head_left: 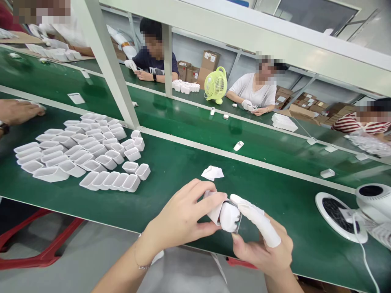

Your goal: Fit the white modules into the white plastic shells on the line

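My left hand (186, 209) is wrapped round a white plastic cup-shaped housing (214, 209), its open end turned to the right. A rounded white part (229, 217) with a notched edge sits at the mouth of the housing; how deep it goes in is hidden. My right hand (269, 242), with white coverings on some fingers, grips this rounded part at its right side between thumb and fingers. A thin clear edge shows by the right fingertips. Just beyond my hands, a crumpled white scrap (213, 172) lies on the green table (171, 167).
Many white housings (82, 150) stand grouped at the left, near another person's hand (18, 112). A white fan (342, 217) with a cord lies at the right. Past a pale rail, a green belt (195, 126) carries small white devices (238, 145). Several people sit opposite, by a green fan (216, 84).
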`<action>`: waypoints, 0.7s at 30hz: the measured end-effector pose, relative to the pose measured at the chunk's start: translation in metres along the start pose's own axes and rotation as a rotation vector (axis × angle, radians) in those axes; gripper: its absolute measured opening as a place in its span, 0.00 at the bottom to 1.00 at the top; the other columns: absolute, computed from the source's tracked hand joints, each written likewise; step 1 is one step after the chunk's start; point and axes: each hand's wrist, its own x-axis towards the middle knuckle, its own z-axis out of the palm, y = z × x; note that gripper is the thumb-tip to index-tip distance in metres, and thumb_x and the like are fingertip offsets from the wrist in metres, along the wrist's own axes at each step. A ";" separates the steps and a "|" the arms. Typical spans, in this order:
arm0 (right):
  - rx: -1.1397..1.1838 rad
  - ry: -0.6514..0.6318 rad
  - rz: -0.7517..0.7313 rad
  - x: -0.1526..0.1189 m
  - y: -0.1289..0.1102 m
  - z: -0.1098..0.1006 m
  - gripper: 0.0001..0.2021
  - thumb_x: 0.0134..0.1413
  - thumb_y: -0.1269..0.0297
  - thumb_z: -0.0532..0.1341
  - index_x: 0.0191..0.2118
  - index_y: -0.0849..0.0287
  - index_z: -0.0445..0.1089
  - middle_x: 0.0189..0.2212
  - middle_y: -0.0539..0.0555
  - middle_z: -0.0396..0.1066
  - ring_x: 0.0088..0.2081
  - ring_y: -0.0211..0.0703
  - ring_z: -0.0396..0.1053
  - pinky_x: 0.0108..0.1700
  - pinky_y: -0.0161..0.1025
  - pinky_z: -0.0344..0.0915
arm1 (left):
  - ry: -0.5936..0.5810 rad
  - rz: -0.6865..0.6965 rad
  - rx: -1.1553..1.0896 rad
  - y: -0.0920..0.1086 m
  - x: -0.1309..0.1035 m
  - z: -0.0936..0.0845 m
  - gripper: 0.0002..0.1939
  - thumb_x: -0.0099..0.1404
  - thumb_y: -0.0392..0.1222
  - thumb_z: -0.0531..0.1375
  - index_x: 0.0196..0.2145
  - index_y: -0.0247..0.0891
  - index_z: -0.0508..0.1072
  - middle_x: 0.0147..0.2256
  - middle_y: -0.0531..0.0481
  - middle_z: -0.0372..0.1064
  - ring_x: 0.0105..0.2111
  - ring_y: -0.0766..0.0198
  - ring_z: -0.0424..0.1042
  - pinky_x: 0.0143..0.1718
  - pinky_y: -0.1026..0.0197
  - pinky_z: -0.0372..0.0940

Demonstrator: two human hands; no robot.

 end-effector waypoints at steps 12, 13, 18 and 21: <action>1.281 -0.268 0.977 -0.003 0.004 0.027 0.40 0.49 0.43 0.67 0.65 0.49 0.53 0.54 0.60 0.67 0.49 0.51 0.71 0.44 0.44 0.72 | 0.037 0.013 -0.201 -0.010 -0.002 0.021 0.22 0.63 0.52 0.63 0.50 0.40 0.67 0.45 0.47 0.72 0.47 0.56 0.64 0.49 0.54 0.57; 1.312 -0.239 1.001 -0.004 0.004 0.030 0.40 0.49 0.45 0.68 0.64 0.50 0.53 0.52 0.59 0.68 0.45 0.49 0.72 0.41 0.42 0.72 | 0.035 0.003 -0.225 -0.012 -0.003 0.023 0.22 0.63 0.53 0.63 0.50 0.40 0.67 0.45 0.47 0.72 0.46 0.56 0.64 0.49 0.55 0.58; 1.301 -0.177 1.066 -0.002 -0.002 0.037 0.38 0.52 0.52 0.68 0.65 0.51 0.51 0.45 0.56 0.71 0.37 0.41 0.70 0.37 0.37 0.70 | -0.030 -0.049 -0.322 -0.015 -0.007 0.027 0.23 0.63 0.47 0.64 0.53 0.41 0.65 0.45 0.48 0.70 0.45 0.59 0.65 0.49 0.56 0.60; 1.214 -0.181 1.124 0.000 -0.008 0.036 0.37 0.56 0.55 0.65 0.66 0.49 0.47 0.44 0.55 0.71 0.36 0.39 0.69 0.37 0.36 0.70 | -0.046 -0.060 -0.358 -0.016 -0.006 0.030 0.21 0.63 0.41 0.64 0.53 0.41 0.66 0.44 0.48 0.70 0.44 0.59 0.65 0.49 0.57 0.62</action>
